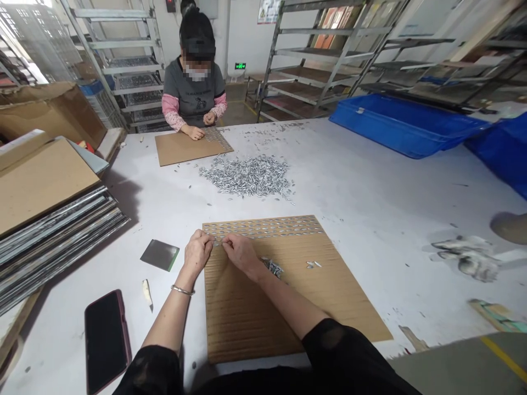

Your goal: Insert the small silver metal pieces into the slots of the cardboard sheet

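A brown cardboard sheet (255, 318) lies on the white table in front of me. Rows of small silver leaf-shaped pieces (267, 226) run along its far edge. At the sheet's upper left corner my left hand (198, 252) is closed, fingertips pressed together by the end of a row. Just to the right, my right hand (241, 254) pinches low over the cardboard. Whatever lies between either hand's fingertips is too small to make out. Partly hidden behind my right forearm is a little heap of loose pieces (272, 267). A few more pieces (313, 264) lie farther right.
Beyond the sheet spreads a large pile of silver pieces (251, 175). Across the table, a person (195, 93) works at another cardboard (181, 149). On the left are stacked boards (49, 181), a phone (107, 340) and a dark plate (160, 254). Blue bins (395, 123) stand right.
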`<state>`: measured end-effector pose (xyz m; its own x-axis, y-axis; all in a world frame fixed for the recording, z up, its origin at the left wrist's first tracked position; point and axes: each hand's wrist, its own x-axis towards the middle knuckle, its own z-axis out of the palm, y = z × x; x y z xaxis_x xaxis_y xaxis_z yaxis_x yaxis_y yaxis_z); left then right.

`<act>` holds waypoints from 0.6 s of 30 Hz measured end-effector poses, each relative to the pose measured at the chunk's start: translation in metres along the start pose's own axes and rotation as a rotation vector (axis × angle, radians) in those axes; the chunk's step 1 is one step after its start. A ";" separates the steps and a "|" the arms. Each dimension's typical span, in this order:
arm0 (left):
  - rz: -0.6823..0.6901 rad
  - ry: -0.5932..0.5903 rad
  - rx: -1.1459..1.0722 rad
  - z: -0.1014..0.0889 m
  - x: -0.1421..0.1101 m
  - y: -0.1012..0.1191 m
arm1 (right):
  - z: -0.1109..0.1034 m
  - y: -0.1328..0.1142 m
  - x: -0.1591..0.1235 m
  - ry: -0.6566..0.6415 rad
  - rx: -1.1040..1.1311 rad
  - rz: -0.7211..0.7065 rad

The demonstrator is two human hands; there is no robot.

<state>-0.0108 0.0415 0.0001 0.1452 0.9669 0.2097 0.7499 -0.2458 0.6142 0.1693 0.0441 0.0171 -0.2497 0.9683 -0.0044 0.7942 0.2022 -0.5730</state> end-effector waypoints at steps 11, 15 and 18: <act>-0.048 0.147 -0.176 0.001 -0.002 -0.003 | -0.012 -0.001 -0.009 0.047 -0.018 0.024; -0.101 0.262 -0.311 -0.008 -0.008 -0.010 | -0.050 0.022 -0.040 -0.009 -0.130 -0.072; -0.086 0.221 -0.281 -0.010 -0.014 -0.006 | -0.067 0.039 -0.066 -0.229 -0.309 -0.098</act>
<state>-0.0235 0.0285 0.0013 -0.0767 0.9543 0.2890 0.5420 -0.2033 0.8154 0.2543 -0.0020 0.0501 -0.4220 0.8916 -0.1646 0.8810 0.3604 -0.3066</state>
